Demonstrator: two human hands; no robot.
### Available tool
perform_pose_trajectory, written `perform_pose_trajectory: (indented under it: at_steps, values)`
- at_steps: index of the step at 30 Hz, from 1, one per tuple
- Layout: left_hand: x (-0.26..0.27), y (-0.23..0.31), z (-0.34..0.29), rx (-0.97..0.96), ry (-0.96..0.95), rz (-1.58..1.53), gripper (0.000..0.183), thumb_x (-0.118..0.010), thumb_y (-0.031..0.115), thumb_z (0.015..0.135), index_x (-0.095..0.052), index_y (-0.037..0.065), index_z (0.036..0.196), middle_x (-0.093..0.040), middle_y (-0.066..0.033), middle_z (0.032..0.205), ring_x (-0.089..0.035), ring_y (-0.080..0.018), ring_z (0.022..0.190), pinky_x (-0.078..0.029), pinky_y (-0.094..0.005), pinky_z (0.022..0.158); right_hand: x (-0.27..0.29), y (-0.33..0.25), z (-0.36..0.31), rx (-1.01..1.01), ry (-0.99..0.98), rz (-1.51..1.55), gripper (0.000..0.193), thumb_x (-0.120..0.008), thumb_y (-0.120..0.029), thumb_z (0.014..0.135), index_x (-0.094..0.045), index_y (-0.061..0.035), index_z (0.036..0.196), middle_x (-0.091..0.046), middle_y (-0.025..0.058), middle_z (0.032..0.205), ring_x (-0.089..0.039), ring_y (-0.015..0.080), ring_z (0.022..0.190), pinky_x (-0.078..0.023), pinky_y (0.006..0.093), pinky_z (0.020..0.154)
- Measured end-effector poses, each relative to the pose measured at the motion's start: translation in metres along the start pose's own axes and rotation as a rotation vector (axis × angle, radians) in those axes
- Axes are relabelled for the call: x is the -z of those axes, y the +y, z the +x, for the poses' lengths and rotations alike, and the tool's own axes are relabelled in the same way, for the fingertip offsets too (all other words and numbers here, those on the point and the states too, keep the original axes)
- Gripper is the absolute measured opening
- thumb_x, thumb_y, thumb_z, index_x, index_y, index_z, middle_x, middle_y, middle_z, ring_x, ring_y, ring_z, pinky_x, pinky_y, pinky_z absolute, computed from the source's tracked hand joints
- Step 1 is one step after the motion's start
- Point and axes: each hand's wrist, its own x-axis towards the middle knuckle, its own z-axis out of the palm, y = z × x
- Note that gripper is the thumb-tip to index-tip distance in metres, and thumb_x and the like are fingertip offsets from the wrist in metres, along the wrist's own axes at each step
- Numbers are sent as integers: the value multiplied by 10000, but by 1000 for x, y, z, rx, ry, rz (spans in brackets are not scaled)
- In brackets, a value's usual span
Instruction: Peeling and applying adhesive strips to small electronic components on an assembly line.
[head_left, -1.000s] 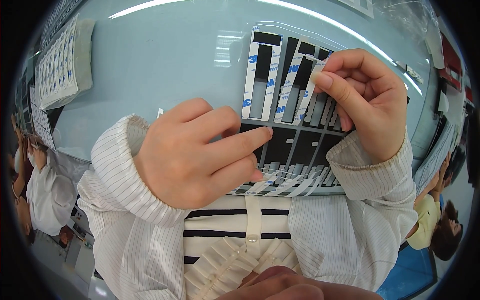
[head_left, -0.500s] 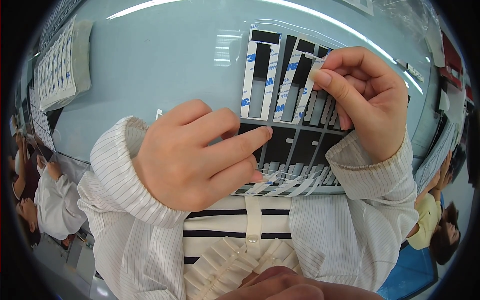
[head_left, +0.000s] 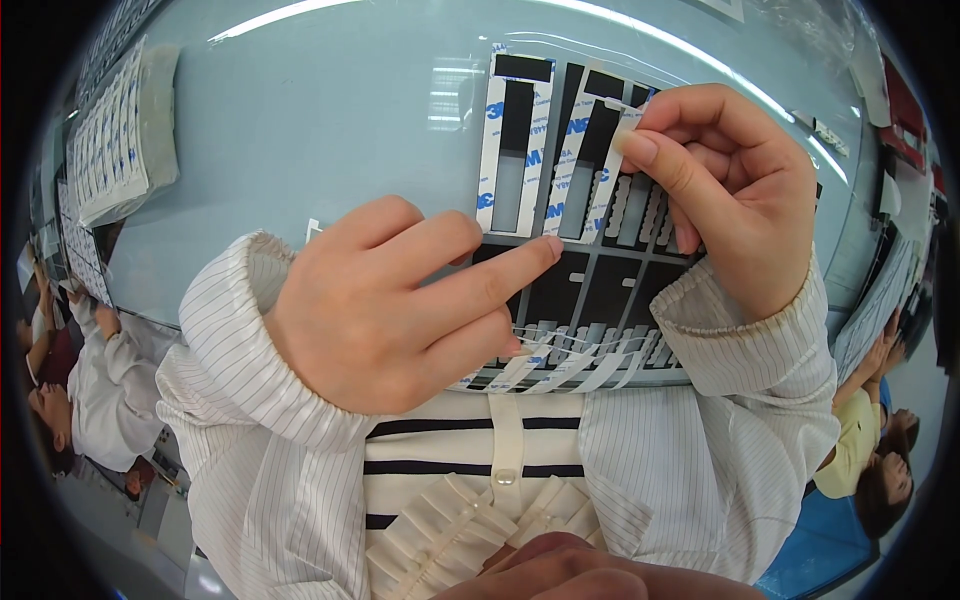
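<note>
Right hand's grip (head_left: 738, 170) is pinching a tilted blue-and-white tape frame (head_left: 566, 160) at its upper right; left hand (head_left: 390, 300) is hanging loosely spread, nothing visible held. Desk (head_left: 330, 130) is carrying a black slotted sheet (head_left: 605, 305); the frame is sitting over its upper row, beside a straighter frame (head_left: 490, 150). Change: left index fingertip (head_left: 555, 247) is moving up to the tilted frame's lower edge, likely guiding that end.

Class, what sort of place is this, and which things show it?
Probably an assembly workshop: white, blue-printed frame-shaped pieces over black rectangular panels, a plastic-wrapped stack of blue-printed white sheets, and another person in a white top.
</note>
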Motion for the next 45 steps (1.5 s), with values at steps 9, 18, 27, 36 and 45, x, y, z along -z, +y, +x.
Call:
perform_pose_trajectory:
  at_steps: [9,18,27,36,45]
  values:
    - [0,0,-1,-13,-10,19,331,-728,259,782,-484,76,652,-716,-125,1201,-572,-219,708,-414,-301,560,-2,-1,-3,50,19,-23,146,-688,-32,935,-649,33,1059,-725,78,890,-486,-14,509,-346,126,440]
    - [-8,2,0,-5,-6,12,328,-710,256,802,-465,83,669,-701,-93,1244,-578,-219,777,-417,-307,592,-4,2,-3,64,30,-10,148,-695,-21,929,-655,32,1061,-710,50,866,-481,-18,515,-349,129,440]
    - [-13,4,1,-10,-38,64,362,-647,280,879,-409,111,666,-668,-43,1320,-551,-209,890,-426,-316,705,-3,3,-3,100,29,-60,147,-697,-21,928,-654,34,1057,-706,46,855,-480,-18,523,-346,133,444]
    - [-14,1,2,-15,-20,42,379,-634,284,903,-398,118,658,-664,-41,1327,-537,-217,893,-426,-319,726,-3,4,-4,123,42,-77,148,-705,-18,921,-652,32,1051,-703,40,860,-497,-19,549,-354,133,448]
    - [-13,2,4,49,-20,-38,321,-649,285,885,-476,102,686,-664,-46,1325,-537,-237,893,-436,-342,751,-6,2,-9,178,87,-243,133,-718,4,899,-664,24,1018,-679,-4,870,-492,-25,573,-360,134,486]
